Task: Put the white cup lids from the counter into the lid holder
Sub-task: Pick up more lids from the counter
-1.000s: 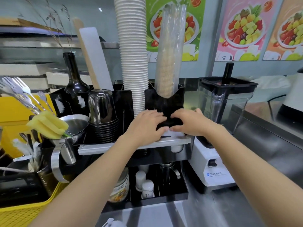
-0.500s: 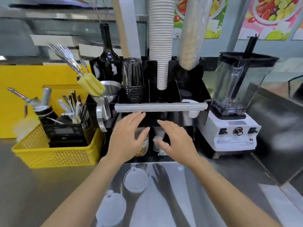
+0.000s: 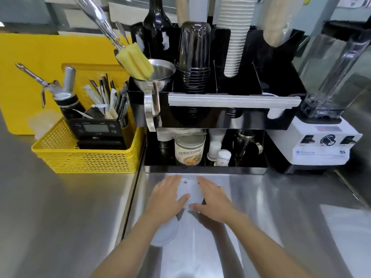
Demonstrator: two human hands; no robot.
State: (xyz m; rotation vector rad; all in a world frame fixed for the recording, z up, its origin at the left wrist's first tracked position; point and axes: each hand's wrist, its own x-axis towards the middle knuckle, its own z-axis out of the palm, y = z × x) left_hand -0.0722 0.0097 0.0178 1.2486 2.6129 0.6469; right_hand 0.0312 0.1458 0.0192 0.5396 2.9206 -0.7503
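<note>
Two white cup lids lie on the steel counter. The far lid (image 3: 190,191) sits between my two hands, partly covered by them. My left hand (image 3: 167,197) rests on its left edge and my right hand (image 3: 211,199) on its right edge, fingers spread; whether either grips it is unclear. The near lid (image 3: 165,233) lies under my left wrist, mostly in view. The black lid holder (image 3: 281,85) stands behind on the organiser's upper tier, at its right end, below a sleeve of wrapped cups.
A yellow mesh basket (image 3: 86,157) with a scale and utensils stands at left. A white-based blender (image 3: 325,145) stands at right. The organiser's lower shelf (image 3: 204,168) holds a jar and small bottles. Bare steel counter (image 3: 291,217) spreads to the right.
My hands left the holder compartment, dropped down to the counter and closed in around the far white lid. The view tilted downward with them.
</note>
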